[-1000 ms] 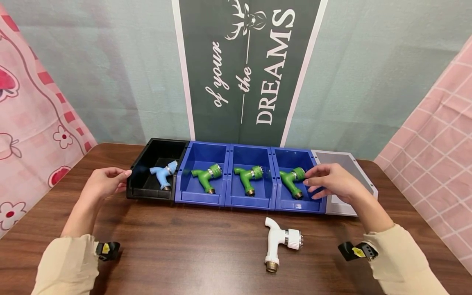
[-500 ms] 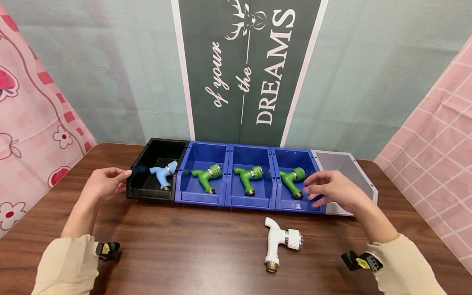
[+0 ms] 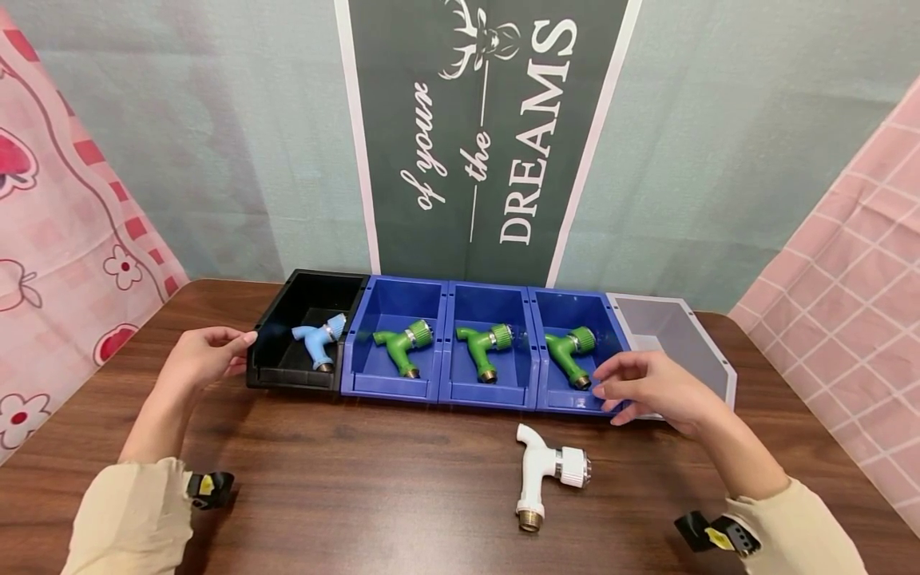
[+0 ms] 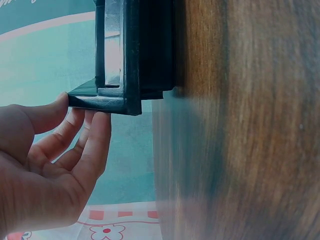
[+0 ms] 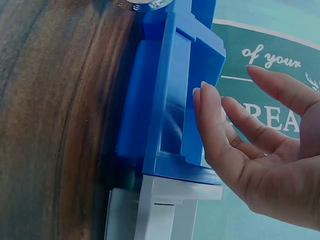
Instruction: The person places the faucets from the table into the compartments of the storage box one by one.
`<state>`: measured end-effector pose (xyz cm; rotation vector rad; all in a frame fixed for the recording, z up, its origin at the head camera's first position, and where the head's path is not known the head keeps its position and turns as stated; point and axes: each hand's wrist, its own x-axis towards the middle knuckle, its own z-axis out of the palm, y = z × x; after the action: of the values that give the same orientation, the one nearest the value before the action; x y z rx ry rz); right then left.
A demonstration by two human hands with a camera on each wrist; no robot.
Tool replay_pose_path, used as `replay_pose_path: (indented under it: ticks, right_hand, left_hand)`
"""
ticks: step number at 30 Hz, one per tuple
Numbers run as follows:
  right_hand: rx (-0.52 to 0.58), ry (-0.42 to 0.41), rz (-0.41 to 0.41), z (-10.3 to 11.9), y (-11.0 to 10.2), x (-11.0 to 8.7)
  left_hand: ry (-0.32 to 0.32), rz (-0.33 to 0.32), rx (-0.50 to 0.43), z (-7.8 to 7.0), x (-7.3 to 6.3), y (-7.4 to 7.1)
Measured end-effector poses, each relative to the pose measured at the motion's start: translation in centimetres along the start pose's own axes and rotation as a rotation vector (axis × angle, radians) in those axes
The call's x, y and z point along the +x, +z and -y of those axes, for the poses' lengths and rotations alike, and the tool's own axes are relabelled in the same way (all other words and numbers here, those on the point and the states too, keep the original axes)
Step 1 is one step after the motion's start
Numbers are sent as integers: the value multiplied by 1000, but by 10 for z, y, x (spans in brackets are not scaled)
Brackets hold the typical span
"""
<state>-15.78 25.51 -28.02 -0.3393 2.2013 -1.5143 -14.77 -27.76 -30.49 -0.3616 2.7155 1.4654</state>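
In the head view my left hand (image 3: 204, 357) is at the left side of the black bin (image 3: 295, 375), which holds a light-blue tap (image 3: 316, 342). The left wrist view shows its thumb on the rim and its fingertips against the outer wall, pinching the bin's edge (image 4: 107, 103). My right hand (image 3: 650, 390), loosely bent and holding nothing, hovers by the front corner of the rightmost blue bin (image 3: 575, 303). Inside that bin lies a green tap (image 3: 568, 355). A white tap (image 3: 535, 471) rests on the table in front of the bins.
Two more blue bins (image 3: 406, 294) (image 3: 489, 299) each hold a green tap (image 3: 402, 347) (image 3: 485, 350). At the row's right end stands a grey-white bin (image 3: 664, 319), partly hidden by my right hand. The row sits on a brown wooden table (image 3: 345, 479), before a curtain.
My right hand has drawn back toward me and slightly down, away from the green tap in the rightmost blue bin. The left hand and the taps have stayed put.
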Motion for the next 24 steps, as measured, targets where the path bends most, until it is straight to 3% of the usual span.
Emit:
replay_pose_path:
  ticks: [24]
  right_hand:
    - [25,28,163,-23,19,-5]
  left_hand:
    - [8,-4,-3,1,0,1]
